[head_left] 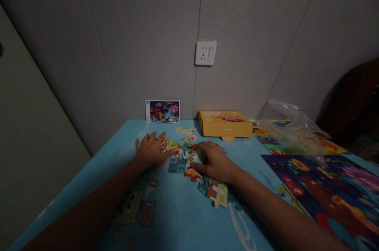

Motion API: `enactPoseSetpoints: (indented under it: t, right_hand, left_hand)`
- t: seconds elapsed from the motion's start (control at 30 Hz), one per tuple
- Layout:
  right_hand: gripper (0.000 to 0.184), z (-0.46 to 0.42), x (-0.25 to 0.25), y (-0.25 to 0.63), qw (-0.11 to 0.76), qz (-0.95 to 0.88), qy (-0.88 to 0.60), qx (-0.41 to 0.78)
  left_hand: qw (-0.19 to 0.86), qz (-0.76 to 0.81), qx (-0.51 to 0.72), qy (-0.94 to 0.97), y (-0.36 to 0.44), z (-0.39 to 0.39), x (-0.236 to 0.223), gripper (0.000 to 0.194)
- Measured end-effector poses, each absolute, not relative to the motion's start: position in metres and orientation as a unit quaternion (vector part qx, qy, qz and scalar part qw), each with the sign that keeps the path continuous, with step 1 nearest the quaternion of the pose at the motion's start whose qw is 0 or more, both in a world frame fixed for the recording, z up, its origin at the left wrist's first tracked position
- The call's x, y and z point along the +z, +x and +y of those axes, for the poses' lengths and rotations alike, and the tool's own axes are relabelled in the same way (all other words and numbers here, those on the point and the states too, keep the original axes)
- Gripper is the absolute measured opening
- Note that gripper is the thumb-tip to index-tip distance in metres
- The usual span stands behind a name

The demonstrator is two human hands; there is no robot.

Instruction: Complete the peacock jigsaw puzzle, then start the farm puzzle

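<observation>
Several loose jigsaw puzzle pieces [189, 156] lie in a cluster at the middle of the table, between my two hands. My left hand [151, 151] rests palm down on the cluster's left side, fingers spread, partly covering some pieces. At the cluster's right side is my right hand [215, 160], its thumb and index finger apart and touching pieces. A red and orange puzzle piece [192, 174] lies just below that thumb. Closer to me, beside the right wrist, sits a small joined group of puzzle pieces [217, 193]. What lies under the palms is hidden.
A yellow puzzle box [225, 124] and a small picture card [162, 112] stand by the wall. A clear plastic bag [296, 124] lies at the right, behind a dark colourful puzzle picture [322, 191]. The blue patterned tablecloth [177, 219] covers the table. A wall socket [205, 53] is above.
</observation>
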State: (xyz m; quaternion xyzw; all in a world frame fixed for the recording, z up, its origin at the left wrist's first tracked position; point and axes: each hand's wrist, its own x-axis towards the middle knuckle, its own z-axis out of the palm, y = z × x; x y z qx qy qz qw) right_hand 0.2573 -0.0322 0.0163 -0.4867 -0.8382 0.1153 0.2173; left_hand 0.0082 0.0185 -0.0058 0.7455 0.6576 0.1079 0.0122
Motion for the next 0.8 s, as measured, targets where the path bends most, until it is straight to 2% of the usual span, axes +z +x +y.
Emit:
enactPoseSetpoints:
  t: [0.17,0.37,0.57,0.7,0.8]
  right_hand:
    - [0.055,-0.031,0.013,0.258,0.22,-0.84,-0.482,0.116]
    - [0.051,-0.035,0.017,0.258,0.222,-0.864,-0.437,0.114]
    - [0.077,-0.038,0.019,0.257,0.172,-0.889,-0.413,0.097]
    - [0.061,-0.037,0.018,0.257,0.176,-0.878,-0.437,0.085]
    - [0.056,-0.035,0.017,0.258,0.181,-0.871,-0.449,0.085]
  left_hand:
    - [-0.025,0.722,0.12,0.681,0.003,0.021,-0.005,0.068]
    - [-0.042,0.721,0.128,0.68,0.002,0.024,-0.009,0.07]
    - [0.006,0.565,0.134,0.814,0.009,0.017,-0.002,0.082]
    - [0.03,0.4,0.142,0.905,0.01,0.008,0.007,0.069]
    - [0.051,0.373,0.139,0.916,0.009,0.005,0.01,0.064]
